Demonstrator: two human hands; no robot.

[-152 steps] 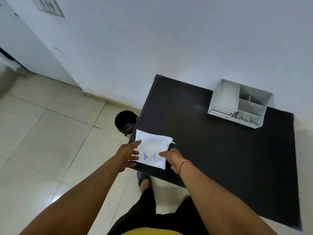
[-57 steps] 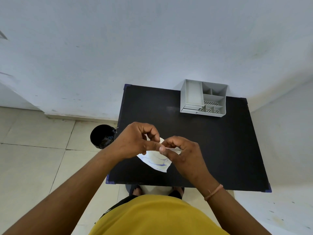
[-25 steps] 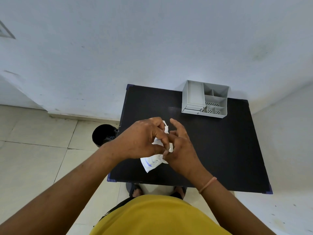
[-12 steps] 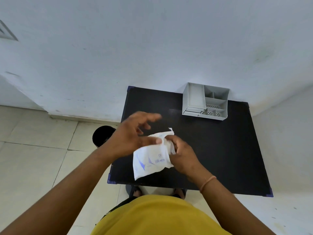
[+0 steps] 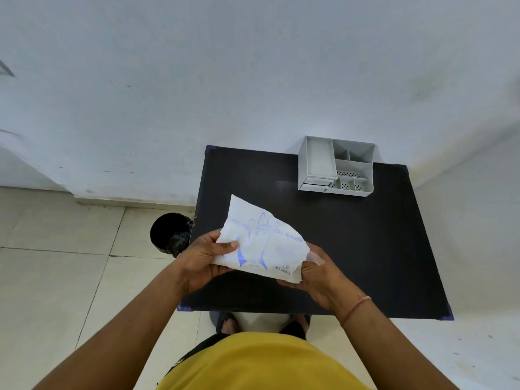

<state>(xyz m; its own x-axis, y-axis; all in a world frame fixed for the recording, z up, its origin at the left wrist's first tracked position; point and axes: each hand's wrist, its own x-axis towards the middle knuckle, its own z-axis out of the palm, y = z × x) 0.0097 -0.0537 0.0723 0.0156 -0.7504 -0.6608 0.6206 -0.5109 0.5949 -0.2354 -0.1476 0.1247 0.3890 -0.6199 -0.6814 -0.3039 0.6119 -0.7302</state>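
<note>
From the head view, my 2 hands hold a white glove packet in the air above the near half of the black bench. My left hand grips the packet's left edge, thumb on top and fingers curled underneath. My right hand grips its lower right corner, where a bit of clear film sticks out. The packet tilts, its far corner raised toward the wall, and the blue print facing me reads "GLOVES" and "100 PIECES".

A grey organizer with several compartments stands at the bench's far edge, against the wall and well apart from the packet. A black bin stands on the tiled floor just beside the bench's left side. A thin band circles my right wrist.
</note>
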